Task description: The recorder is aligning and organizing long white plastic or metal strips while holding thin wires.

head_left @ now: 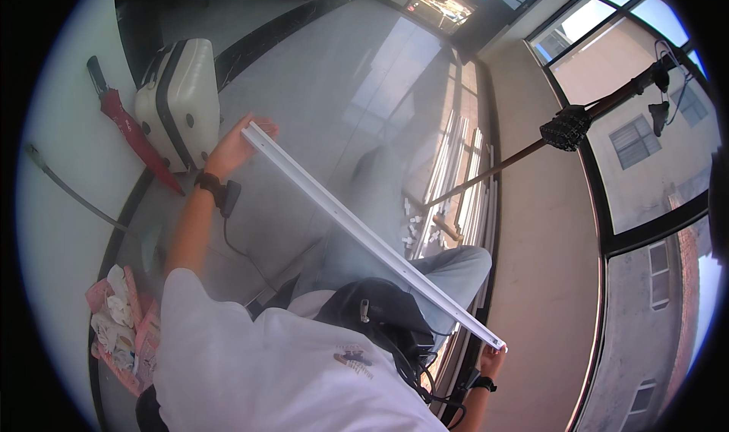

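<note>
I hold a long white plastic channel strip (372, 238) slanted across my body. My left hand (234, 147) grips its far upper end near a white hard-shell suitcase (181, 102). My right hand (492, 362) grips its lower end by the wall under the window. The strip passes over my knee (456, 269) in pale jeans and a black bag (380, 310) on my lap. A black band with a small device sits on my left wrist.
More white strips (463, 181) lie stacked on the floor along the window wall, with small white offcuts. A red umbrella (133, 132) leans by the suitcase. A pink bag of white items (121, 326) sits at lower left. A brown pole (531, 151) with a black head crosses at the right.
</note>
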A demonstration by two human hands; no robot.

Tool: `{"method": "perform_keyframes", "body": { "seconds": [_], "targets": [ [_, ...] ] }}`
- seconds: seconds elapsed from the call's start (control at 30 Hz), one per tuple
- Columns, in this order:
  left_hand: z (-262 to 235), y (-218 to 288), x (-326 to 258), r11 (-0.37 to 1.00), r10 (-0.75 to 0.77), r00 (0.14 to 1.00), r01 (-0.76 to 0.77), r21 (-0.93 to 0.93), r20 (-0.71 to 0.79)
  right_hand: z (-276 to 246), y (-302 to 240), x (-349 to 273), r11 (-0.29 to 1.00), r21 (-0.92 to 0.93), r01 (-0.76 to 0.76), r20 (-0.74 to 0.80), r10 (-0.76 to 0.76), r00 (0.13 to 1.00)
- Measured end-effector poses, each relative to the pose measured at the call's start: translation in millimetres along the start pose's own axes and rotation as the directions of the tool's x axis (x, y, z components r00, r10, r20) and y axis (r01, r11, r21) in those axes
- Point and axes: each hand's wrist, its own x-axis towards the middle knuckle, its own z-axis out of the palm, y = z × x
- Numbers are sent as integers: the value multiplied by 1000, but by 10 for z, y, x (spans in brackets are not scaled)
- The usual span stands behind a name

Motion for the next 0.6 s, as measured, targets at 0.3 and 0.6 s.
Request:
{"method": "perform_keyframes", "body": {
  "seconds": [0.3, 0.6],
  "targets": [
    [-40, -221, -77, 975, -54, 998, 46, 215, 32, -89, -292, 298, 984, -148, -94, -48, 88, 995],
    [17, -211, 152, 995, 26, 1000, -27, 92, 11, -1298, -878, 335, 988, 152, 5, -453, 65, 889]
  ]
}}
